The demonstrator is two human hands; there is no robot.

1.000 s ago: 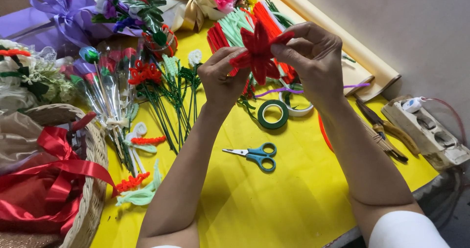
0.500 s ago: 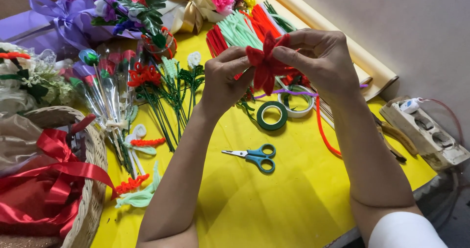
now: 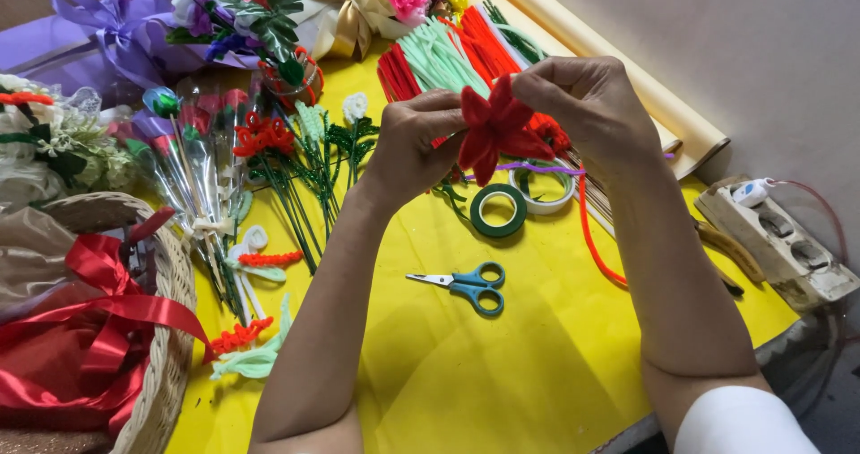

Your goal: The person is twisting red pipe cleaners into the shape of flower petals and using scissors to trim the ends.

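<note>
Both hands are raised over the yellow table (image 3: 502,373), pinching one red pipe-cleaner flower (image 3: 495,129) between them. My left hand (image 3: 421,145) grips its left side with thumb and fingers. From the right, my right hand (image 3: 587,109) closes over the flower's top. A red pipe-cleaner stem (image 3: 593,239) trails down under my right wrist. Below the hands lie a green tape roll (image 3: 498,210), a white tape roll (image 3: 545,194) and blue-handled scissors (image 3: 466,285).
Finished pipe-cleaner flowers with green stems (image 3: 296,176) and wrapped ones (image 3: 193,167) lie at left. A wicker basket with red ribbon (image 3: 98,328) sits at the lower left. Bundles of red and green pipe cleaners (image 3: 448,51), a paper roll (image 3: 618,69) and a power strip (image 3: 788,248) lie behind and right.
The hands have turned and reworked the red flower, shifting it slightly; its petals now point down and left. The red stem hangs lower over the table.
</note>
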